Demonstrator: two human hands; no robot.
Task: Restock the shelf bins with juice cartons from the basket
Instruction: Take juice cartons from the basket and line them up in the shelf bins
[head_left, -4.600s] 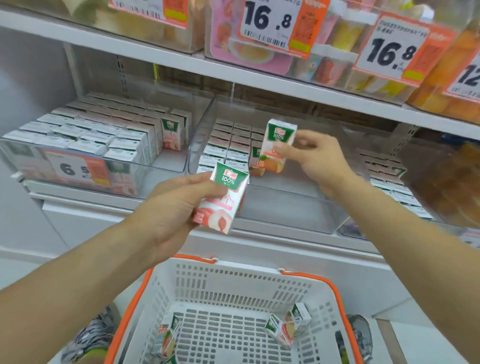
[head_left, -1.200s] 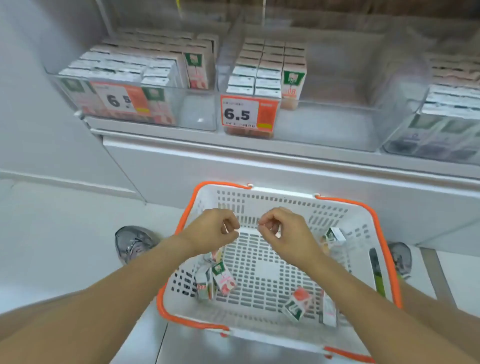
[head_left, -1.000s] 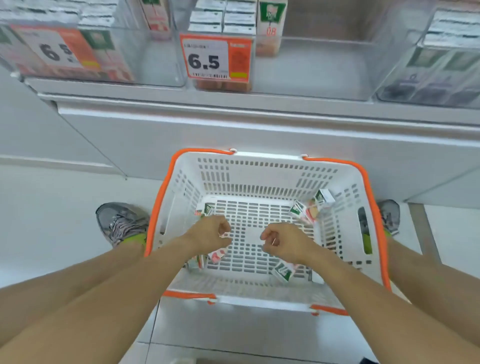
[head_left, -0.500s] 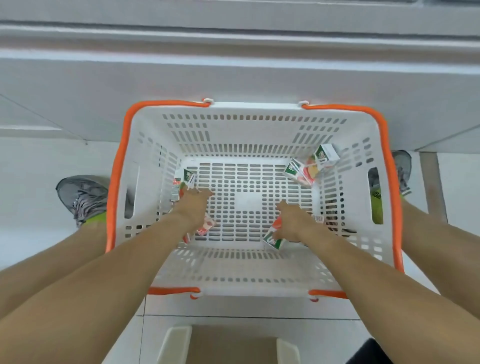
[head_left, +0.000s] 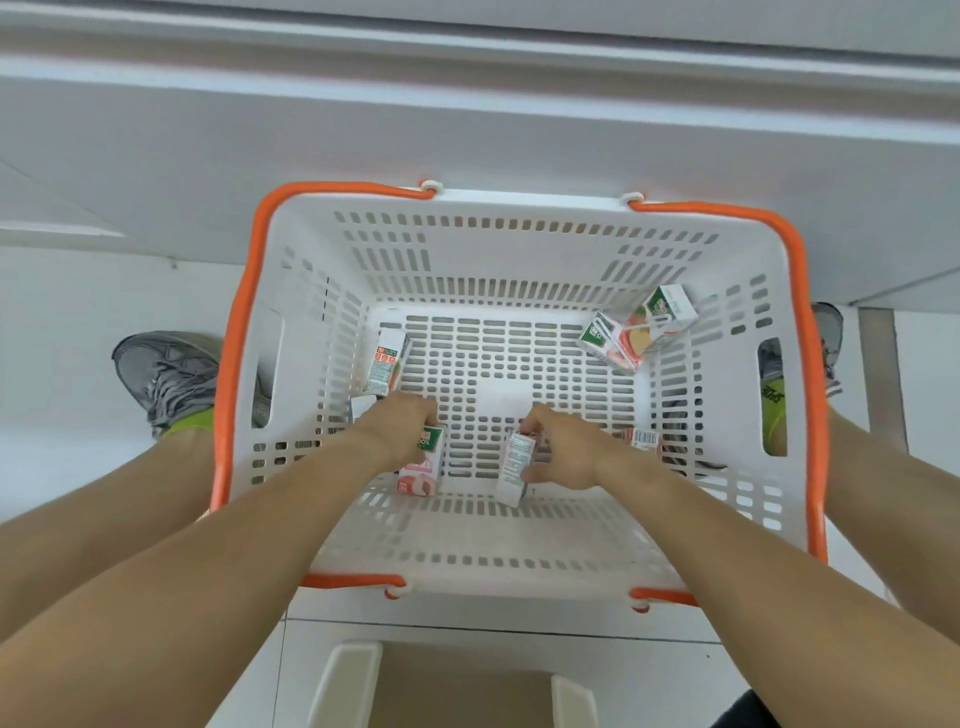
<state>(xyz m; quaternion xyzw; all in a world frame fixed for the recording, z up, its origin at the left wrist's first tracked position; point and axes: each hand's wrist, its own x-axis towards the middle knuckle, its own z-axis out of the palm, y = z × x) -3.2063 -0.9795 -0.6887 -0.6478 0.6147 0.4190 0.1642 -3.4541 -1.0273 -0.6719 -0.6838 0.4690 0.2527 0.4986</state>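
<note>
Bare basket floor (head_left: 498, 358) between cartons (head_left: 615, 340)

A shop: a white shopping basket (head_left: 519, 249) with orange handles holds juice cartons (head_left: 613, 340).

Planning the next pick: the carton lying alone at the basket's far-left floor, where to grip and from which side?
Judging from its pose, take the lone carton from above, pinching across its two long side faces near the middle. It lies flat on the basket floor with its long axis running away from the person, and the left wall stands close, so a sideways approach looks cramped. The left hand is nearest but already grips another carton.
</note>
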